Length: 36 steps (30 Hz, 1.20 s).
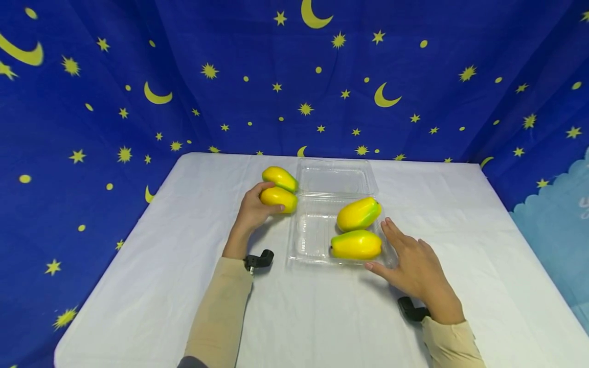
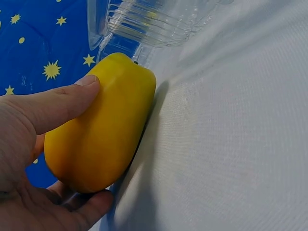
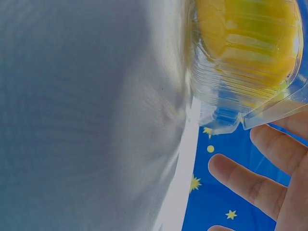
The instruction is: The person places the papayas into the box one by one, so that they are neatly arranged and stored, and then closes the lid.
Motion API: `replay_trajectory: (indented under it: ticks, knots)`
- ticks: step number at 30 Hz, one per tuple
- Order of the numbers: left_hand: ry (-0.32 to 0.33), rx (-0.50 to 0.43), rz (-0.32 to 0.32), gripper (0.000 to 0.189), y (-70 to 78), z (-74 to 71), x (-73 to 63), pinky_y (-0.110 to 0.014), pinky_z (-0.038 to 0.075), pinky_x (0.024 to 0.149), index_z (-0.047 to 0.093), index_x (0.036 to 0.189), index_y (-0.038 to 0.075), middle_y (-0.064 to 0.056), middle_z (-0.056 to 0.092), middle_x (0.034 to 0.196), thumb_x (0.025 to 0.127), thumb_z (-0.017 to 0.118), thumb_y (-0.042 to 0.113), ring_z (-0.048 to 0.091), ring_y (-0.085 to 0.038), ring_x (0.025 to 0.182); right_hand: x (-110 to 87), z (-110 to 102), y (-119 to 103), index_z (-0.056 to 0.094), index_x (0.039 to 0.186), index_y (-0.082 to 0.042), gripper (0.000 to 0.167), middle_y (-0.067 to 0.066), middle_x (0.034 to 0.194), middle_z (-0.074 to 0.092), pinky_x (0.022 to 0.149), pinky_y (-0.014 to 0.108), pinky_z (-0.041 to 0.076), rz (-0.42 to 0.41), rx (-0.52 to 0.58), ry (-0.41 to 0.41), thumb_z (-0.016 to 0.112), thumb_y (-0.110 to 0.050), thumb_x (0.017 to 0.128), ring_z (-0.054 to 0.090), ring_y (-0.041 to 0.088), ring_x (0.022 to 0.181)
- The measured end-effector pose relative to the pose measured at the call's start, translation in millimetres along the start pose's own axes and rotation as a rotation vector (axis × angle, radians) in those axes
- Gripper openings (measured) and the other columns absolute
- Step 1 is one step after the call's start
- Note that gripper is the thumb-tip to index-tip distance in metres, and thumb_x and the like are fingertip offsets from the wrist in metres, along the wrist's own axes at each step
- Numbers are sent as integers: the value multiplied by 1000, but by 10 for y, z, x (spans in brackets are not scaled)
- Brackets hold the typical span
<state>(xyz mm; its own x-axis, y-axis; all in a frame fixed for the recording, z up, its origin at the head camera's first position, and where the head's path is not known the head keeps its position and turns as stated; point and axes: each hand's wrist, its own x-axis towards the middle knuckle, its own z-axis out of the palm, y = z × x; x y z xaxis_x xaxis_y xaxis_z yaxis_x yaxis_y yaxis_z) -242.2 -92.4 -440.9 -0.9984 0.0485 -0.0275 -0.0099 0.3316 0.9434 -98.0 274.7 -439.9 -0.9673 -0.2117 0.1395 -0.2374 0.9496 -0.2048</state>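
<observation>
My left hand [image 1: 253,208] grips a yellow papaya [image 1: 279,199] just left of the clear plastic container [image 1: 306,240]. In the left wrist view, the thumb lies along one side of this papaya [image 2: 108,125] and fingers curl beneath its near end. Another papaya [image 1: 279,178] lies right behind it. Two more yellow-green papayas, a rear one [image 1: 356,214] and a front one [image 1: 356,245], sit in the right part of the container's base. My right hand [image 1: 416,266] is spread with straight fingers at the container's right edge. In the right wrist view, its fingers are by the container rim [image 3: 269,113].
The container's lid [image 1: 337,177] lies folded back behind its base. A white cloth [image 1: 322,317] covers the table. A blue curtain [image 1: 257,51] with moons and stars hangs behind and at the sides.
</observation>
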Motion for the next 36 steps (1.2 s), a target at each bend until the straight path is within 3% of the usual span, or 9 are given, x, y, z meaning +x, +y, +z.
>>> replay_trajectory:
  ticks: [16, 36]
  knots:
    - [24, 19, 14, 73, -26, -31, -13, -46, 42, 111, 55, 139, 12, -13, 53, 144, 74, 87, 10, 52, -31, 129, -3, 10, 6, 33, 157, -10, 105, 10, 161, 36, 98, 65, 44, -7, -1, 0, 56, -80, 82, 55, 43, 128]
    - [177, -8, 90, 70, 83, -143, -17, -45, 45, 107, 56, 139, 15, -9, 56, 142, 76, 87, 16, 54, -28, 125, -2, 8, 7, 32, 157, -10, 105, 9, 162, 34, 99, 65, 44, -5, -2, -6, 58, -79, 82, 55, 43, 130]
